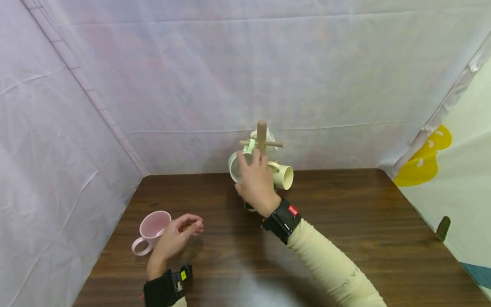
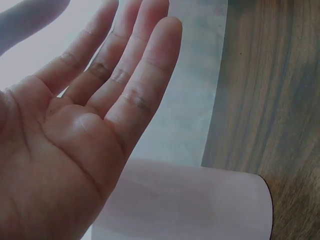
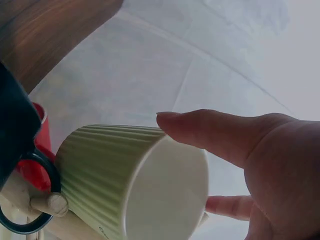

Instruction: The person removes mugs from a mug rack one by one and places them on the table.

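Observation:
A pale green ribbed mug (image 3: 100, 175) hangs tilted on the wooden mug tree (image 1: 261, 132), its white inside facing my right hand (image 1: 255, 181). The right thumb (image 3: 210, 130) lies straight along the mug's rim, and another finger shows at the rim's far side. Whether they press on it is hard to see. My left hand (image 1: 176, 236) hovers over the table with its fingers loosely bent and nothing in them. Just beside it, the pink mug (image 1: 155, 224) stands upright, handle toward the lower left; its side also fills the bottom of the left wrist view.
A cream mug (image 1: 284, 177) hangs on the tree's right, and a white ribbed mug (image 1: 270, 138) behind. The right wrist view also shows a dark mug (image 3: 15, 125) and a red mug (image 3: 42, 132). White sheeting (image 1: 230, 76) encloses the brown table (image 1: 345, 221).

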`<control>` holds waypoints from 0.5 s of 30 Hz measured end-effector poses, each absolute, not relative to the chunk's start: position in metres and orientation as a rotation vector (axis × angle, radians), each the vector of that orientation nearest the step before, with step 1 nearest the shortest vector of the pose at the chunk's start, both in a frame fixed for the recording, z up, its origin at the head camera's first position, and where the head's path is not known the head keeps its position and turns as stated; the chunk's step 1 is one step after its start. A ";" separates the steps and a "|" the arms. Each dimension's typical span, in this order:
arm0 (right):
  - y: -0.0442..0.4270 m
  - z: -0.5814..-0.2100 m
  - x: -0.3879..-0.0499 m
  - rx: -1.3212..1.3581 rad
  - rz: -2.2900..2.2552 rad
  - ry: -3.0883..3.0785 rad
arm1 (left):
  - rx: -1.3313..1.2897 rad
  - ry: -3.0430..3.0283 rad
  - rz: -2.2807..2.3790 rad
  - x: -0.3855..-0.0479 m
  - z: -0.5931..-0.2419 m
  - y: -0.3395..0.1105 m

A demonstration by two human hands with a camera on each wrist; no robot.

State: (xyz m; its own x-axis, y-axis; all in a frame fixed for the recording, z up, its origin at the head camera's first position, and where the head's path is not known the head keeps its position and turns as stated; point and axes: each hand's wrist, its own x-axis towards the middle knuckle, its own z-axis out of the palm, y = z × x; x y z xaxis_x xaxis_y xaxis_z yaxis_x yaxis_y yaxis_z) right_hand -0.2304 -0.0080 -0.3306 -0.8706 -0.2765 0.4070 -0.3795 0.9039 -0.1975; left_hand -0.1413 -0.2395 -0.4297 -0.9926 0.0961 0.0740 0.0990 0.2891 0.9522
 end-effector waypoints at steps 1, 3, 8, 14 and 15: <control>-0.009 -0.331 -0.231 0.480 0.369 -2.691 | -0.192 -2.520 -1.860 -0.141 -0.430 -0.239; -0.010 -0.332 -0.231 0.480 0.344 -2.683 | -0.192 -2.523 -1.856 -0.141 -0.431 -0.239; -0.014 -0.333 -0.232 0.485 0.280 -2.688 | -0.190 -2.531 -1.855 -0.142 -0.432 -0.240; -0.016 -0.336 -0.235 0.464 0.201 -2.652 | -0.195 -2.532 -1.867 -0.143 -0.433 -0.239; -0.016 -0.337 -0.235 0.463 0.204 -2.639 | -0.197 -2.534 -1.868 -0.143 -0.433 -0.239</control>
